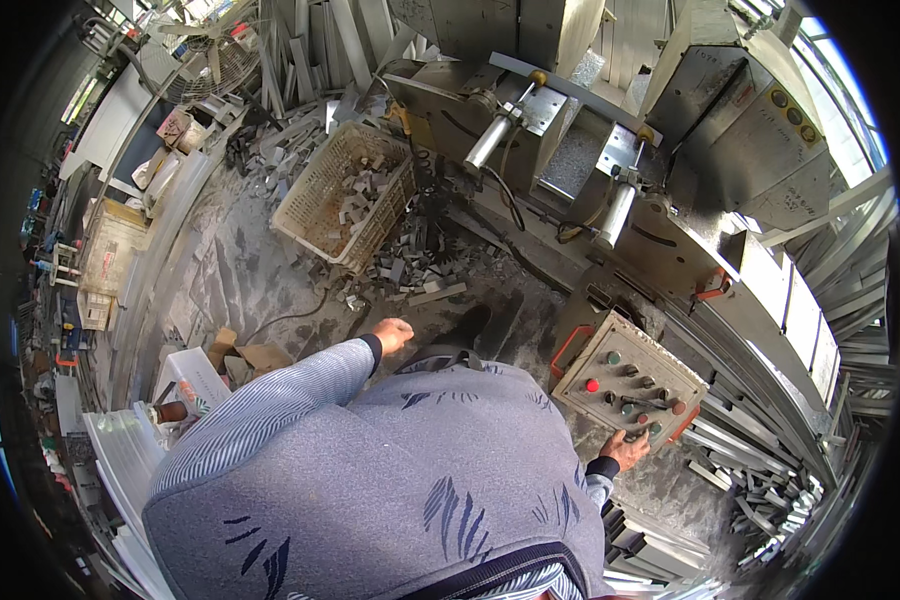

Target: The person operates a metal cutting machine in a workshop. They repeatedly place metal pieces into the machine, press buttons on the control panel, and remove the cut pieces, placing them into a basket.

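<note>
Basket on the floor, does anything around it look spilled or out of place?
Yes: loose offcuts lie scattered on the floor around the basket, which looks odd because similar pieces sit collected inside it.

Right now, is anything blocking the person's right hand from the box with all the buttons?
No, nothing visible stands between them. The right hand is at the near edge of the button box, with its fingers reaching over the panel. Whether a fingertip is pressing a button, I can't tell.
</note>
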A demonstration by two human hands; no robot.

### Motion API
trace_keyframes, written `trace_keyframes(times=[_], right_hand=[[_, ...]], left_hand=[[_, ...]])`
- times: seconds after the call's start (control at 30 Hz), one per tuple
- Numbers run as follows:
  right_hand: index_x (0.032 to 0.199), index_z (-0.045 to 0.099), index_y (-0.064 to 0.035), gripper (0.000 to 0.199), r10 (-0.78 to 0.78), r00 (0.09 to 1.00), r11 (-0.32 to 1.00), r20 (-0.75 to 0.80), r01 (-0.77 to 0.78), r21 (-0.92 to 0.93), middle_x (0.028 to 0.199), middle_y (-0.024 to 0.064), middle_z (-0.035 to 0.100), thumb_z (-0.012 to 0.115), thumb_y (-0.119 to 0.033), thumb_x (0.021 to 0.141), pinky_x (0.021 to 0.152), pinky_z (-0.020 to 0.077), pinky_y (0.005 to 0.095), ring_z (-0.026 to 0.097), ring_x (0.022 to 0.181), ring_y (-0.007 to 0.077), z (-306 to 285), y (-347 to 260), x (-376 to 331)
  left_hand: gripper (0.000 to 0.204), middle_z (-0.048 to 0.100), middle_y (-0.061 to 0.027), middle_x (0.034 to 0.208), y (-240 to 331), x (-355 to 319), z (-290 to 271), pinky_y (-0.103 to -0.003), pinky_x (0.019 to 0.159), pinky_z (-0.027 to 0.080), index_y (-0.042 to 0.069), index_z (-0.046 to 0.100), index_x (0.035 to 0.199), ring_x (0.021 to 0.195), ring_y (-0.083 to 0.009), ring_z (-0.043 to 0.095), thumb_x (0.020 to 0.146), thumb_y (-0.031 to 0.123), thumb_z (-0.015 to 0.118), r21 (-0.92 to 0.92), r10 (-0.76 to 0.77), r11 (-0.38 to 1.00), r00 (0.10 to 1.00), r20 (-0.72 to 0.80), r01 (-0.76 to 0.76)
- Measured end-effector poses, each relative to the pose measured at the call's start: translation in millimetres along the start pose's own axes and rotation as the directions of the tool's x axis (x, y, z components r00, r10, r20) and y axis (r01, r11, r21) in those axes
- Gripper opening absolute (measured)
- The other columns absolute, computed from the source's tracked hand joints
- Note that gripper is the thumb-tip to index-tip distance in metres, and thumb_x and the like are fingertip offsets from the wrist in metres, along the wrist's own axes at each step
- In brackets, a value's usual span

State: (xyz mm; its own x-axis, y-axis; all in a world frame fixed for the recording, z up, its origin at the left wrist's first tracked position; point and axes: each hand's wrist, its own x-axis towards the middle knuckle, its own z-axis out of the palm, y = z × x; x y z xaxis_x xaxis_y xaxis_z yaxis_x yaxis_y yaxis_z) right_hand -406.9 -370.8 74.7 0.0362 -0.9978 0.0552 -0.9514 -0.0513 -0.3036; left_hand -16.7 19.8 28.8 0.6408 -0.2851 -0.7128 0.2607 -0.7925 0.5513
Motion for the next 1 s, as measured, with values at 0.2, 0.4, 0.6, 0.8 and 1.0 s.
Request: trace_keyframes(times=[0.2, 0.4, 0.6, 0.8, 1.0], right_hand=[[0.117, 0.05, -0.0007, 0.051, -0.056, 0.988, 0.993, -0.145, 0.07, 0.095, 0.111, 0.0215, 0.05, 0.063, -0.014, 0.069, 0.092, 0.0397, 0.0406, 0.048, 0.104, 0.0369, 5, 11, 6], [0.123, 0.047, -0.0052, 0.058, 0.006, 0.987, 0.98, -0.161, 0.026, 0.197, 0.112, 0.0177, 0.05, 0.065, -0.017, 0.068, 0.091, 0.0416, 0.0391, 0.05, 0.107, 0.034, -6, 9, 12], [0.13, 0.044, -0.0129, 0.067, 0.011, 1.0, 0.998, -0.024, -0.01, 0.068, 0.113, 0.0163, 0.049, 0.068, -0.016, 0.068, 0.089, 0.0431, 0.0382, 0.05, 0.106, 0.0325, -14, 6, 16], [0.134, 0.04, -0.0146, 0.07, 0.033, 0.995, 0.986, 0.099, -0.016, -0.168, 0.116, 0.0184, 0.047, 0.068, -0.019, 0.071, 0.089, 0.0438, 0.0397, 0.051, 0.103, 0.0356, -16, 7, 28], [0.135, 0.039, -0.0111, 0.067, 0.102, 0.971, 0.99, 0.218, -0.077, -0.122, 0.096, 0.0221, 0.062, 0.065, -0.021, 0.074, 0.08, 0.047, 0.0425, 0.059, 0.089, 0.0383, -20, 1, 34]], left_hand=[[0.023, 0.066, -0.0052, 0.089, -23, 22, -5, -0.028, 0.06, 0.049, 0.006, 0.065, 0.099, 0.068, -0.0132, 0.061, 0.083, 0.021, 0.063, -0.084, 0.025, 0.996, 0.999, 0.049, -0.021], [0.035, 0.065, -0.0115, 0.105, -109, 87, -25, -0.029, 0.086, 0.046, 0.0, 0.062, 0.107, 0.098, -0.019, 0.061, 0.084, 0.026, 0.062, 0.202, 0.187, 0.95, 0.953, 0.239, -0.237], [0.033, 0.065, -0.0097, 0.103, -92, 78, -22, -0.031, 0.082, 0.048, 0.002, 0.063, 0.107, 0.096, -0.0193, 0.061, 0.085, 0.027, 0.061, 0.257, 0.252, 0.915, 0.938, 0.239, -0.311], [0.03, 0.064, -0.0058, 0.092, -1, 29, -6, -0.031, 0.058, 0.049, 0.006, 0.06, 0.109, 0.074, -0.0162, 0.06, 0.085, 0.024, 0.061, -0.05, -0.098, 0.993, 0.988, 0.123, 0.105], [0.028, 0.062, -0.0048, 0.093, 21, 30, 4, -0.028, 0.061, 0.047, 0.006, 0.061, 0.108, 0.073, -0.0139, 0.057, 0.085, 0.022, 0.06, -0.061, -0.033, 0.997, 0.988, 0.149, 0.043]])
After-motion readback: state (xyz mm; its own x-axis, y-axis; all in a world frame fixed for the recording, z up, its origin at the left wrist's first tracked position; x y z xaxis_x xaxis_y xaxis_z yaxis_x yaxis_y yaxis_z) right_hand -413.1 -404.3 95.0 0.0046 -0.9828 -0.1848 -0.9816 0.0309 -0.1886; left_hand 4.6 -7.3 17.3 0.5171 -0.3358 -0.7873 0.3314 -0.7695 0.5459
